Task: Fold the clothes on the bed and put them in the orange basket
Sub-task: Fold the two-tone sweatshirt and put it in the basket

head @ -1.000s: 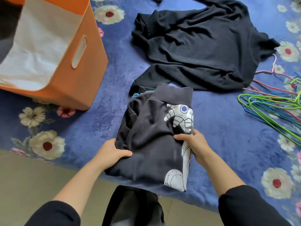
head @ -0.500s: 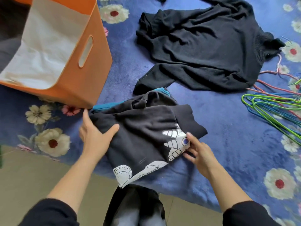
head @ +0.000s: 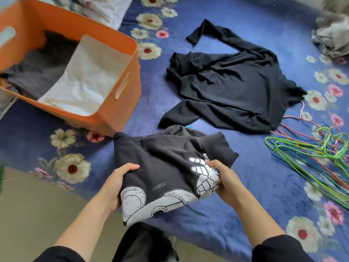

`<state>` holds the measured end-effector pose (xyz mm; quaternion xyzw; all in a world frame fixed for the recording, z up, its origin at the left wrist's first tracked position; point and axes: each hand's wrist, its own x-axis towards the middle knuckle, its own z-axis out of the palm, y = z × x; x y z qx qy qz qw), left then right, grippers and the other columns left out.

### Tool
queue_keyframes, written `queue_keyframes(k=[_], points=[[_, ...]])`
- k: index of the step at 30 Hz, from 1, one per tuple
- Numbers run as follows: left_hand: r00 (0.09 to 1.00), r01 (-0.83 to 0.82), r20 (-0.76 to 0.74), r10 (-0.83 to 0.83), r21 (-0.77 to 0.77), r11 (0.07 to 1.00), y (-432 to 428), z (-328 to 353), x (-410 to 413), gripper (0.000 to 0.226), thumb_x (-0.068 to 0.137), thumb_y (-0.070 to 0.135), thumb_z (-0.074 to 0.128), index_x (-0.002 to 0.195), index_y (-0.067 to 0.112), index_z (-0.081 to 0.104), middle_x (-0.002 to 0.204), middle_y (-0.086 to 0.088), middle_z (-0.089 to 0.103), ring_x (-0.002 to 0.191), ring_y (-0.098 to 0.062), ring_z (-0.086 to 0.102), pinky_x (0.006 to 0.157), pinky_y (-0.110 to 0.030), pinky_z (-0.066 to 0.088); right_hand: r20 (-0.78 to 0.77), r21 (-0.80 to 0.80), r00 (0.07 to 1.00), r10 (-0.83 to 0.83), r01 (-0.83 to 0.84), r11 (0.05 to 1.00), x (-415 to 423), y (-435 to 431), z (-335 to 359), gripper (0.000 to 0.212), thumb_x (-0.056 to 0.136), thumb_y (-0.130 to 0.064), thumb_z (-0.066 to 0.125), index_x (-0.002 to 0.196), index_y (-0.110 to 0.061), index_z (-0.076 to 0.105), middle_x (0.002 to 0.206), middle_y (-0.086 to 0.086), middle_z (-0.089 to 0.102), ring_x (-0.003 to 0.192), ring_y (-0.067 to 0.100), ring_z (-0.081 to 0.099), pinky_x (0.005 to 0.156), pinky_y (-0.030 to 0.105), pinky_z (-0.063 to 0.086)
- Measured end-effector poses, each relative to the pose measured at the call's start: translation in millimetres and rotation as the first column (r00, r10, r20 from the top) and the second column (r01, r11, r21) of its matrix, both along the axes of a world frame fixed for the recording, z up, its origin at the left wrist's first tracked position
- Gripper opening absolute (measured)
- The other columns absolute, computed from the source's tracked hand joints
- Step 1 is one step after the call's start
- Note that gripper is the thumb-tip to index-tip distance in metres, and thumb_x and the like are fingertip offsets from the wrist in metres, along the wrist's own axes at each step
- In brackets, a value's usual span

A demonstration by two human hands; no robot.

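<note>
A folded dark grey garment [head: 164, 163] with a white robot print is held just above the bed's near edge. My left hand [head: 117, 184] grips its left side, thumb on top. My right hand [head: 224, 178] grips its right side over the print. The orange basket [head: 130, 95] stands to the upper left, with a folded dark garment [head: 37, 69] and a white one [head: 88, 76] inside. A black long-sleeved sweater [head: 232, 87] lies spread out on the blue flowered bedspread [head: 255, 186] beyond the held garment.
A pile of coloured wire hangers [head: 317, 157] lies at the right. A crumpled grey cloth [head: 332, 36] sits at the far right corner. Beige floor [head: 37, 214] shows at the lower left, below the bed's edge.
The folded garment has been turned sideways and lifted off the bed; both hands went from lying on it to gripping its two ends. The view has tilted up, showing the basket's inside.
</note>
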<state>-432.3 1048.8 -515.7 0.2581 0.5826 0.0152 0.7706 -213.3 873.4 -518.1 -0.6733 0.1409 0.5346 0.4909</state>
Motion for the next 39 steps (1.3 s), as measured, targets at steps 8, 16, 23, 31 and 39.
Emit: queue_keyframes(k=[8,16,23,31,39], points=[[0.967,0.115,0.208,-0.149,0.170,0.979,21.5,133.9,-15.5,0.064,0.054,0.025,0.076,0.111,-0.001,0.066,0.105,-0.018,0.071,0.084,-0.026,0.068,0.086,-0.037,0.053,0.115,0.150,0.974,0.193,-0.209,0.966,18.8,6.5,127.1,0.045,0.067,-0.025,0.070,0.104,0.001,0.072,0.108,0.019,0.069,0.093,0.029,0.062,0.072,0.036,0.046],[0.946,0.127,0.227,-0.232,0.398,0.908,130.5,217.1,-35.8,0.051,0.056,0.024,0.076,0.103,0.005,0.072,0.111,-0.029,0.064,0.094,-0.039,0.059,0.090,-0.050,0.041,0.200,0.354,0.960,0.196,-0.257,0.899,18.7,111.8,220.7,0.047,0.076,-0.016,0.057,0.117,0.007,0.064,0.125,0.027,0.060,0.106,0.033,0.061,0.094,0.041,0.045],[0.977,0.143,0.029,-0.211,0.646,0.750,315.9,215.5,-58.5,0.062,0.072,0.006,0.067,0.128,0.030,0.057,0.118,-0.007,0.066,0.110,-0.033,0.061,0.098,-0.045,0.047,0.151,0.318,0.953,0.264,-0.299,0.900,-45.3,258.7,194.6,0.025,0.066,-0.020,0.067,0.083,-0.003,0.071,0.087,0.014,0.065,0.080,0.026,0.057,0.069,0.032,0.049],[0.904,0.415,-0.228,-0.362,0.677,0.608,447.0,168.9,-44.3,0.038,0.083,-0.001,0.058,0.104,0.029,0.066,0.097,0.002,0.070,0.089,-0.017,0.065,0.079,-0.030,0.051,0.089,-0.094,0.814,0.574,-0.566,0.819,-87.3,334.2,153.4,0.026,0.079,-0.011,0.069,0.101,0.002,0.065,0.095,0.016,0.073,0.078,0.029,0.071,0.072,0.040,0.060],[0.635,0.772,-0.655,-0.410,0.556,0.307,448.4,64.7,-40.1,0.063,0.096,0.029,0.050,0.151,0.019,0.021,0.154,-0.016,0.028,0.141,-0.033,0.026,0.115,-0.044,0.025,0.501,-0.605,0.263,0.825,-0.575,0.551,-86.4,384.8,139.3,0.017,0.083,-0.025,0.058,0.088,-0.010,0.064,0.081,0.000,0.064,0.075,0.020,0.057,0.065,0.032,0.047]])
